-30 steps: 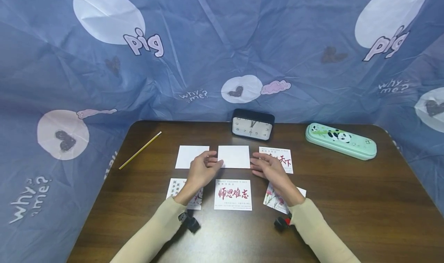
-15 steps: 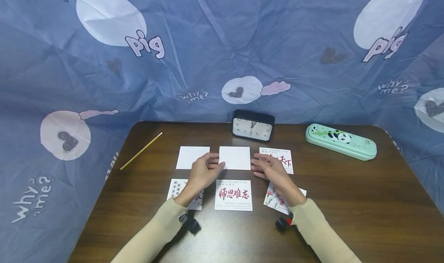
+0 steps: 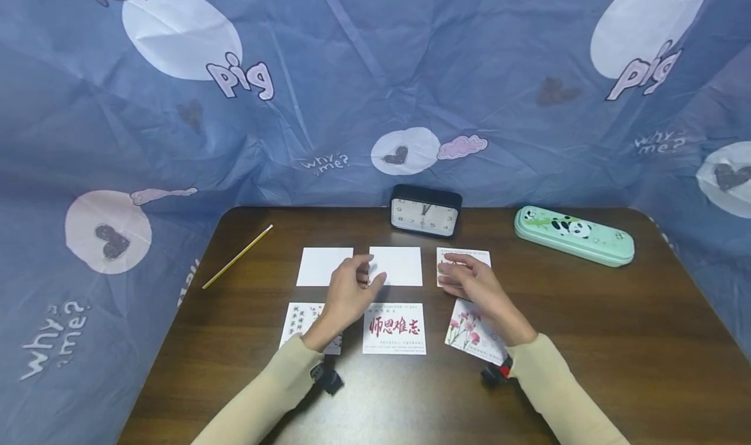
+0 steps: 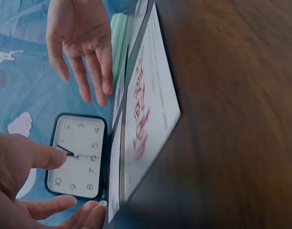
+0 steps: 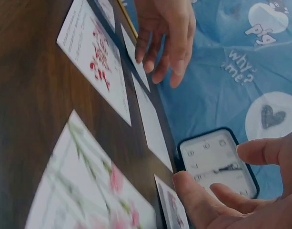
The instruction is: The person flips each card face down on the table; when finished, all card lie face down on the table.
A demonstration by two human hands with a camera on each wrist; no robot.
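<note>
My left hand [image 3: 350,292] is held with loosely bent fingers between a blank white card [image 3: 319,266] and a second blank card [image 3: 399,266], overlapping the left edge of the second. Over the red-lettered card [image 3: 482,257] at the back right, partly hiding it, is my right hand [image 3: 481,288], fingers spread and relaxed. Neither hand holds anything; in the left wrist view the right palm [image 4: 81,38] faces sideways. Nearer me lie a card with black writing and blossoms [image 3: 293,318], partly behind the left arm, a card with large red characters [image 3: 394,328] and a tilted pink-flower card [image 3: 469,334].
A black-framed alarm clock [image 3: 425,212] stands behind the cards, near the blue printed cloth [image 3: 328,119]. To the right lies a green panda pencil case [image 3: 575,235]. A yellow pencil [image 3: 237,256] lies at the left of the brown wooden table [image 3: 616,341].
My right hand has moved right, away from the middle blank card, uncovering more of the pink-flower card. My left hand has shifted slightly to the right. The cards lie where they were.
</note>
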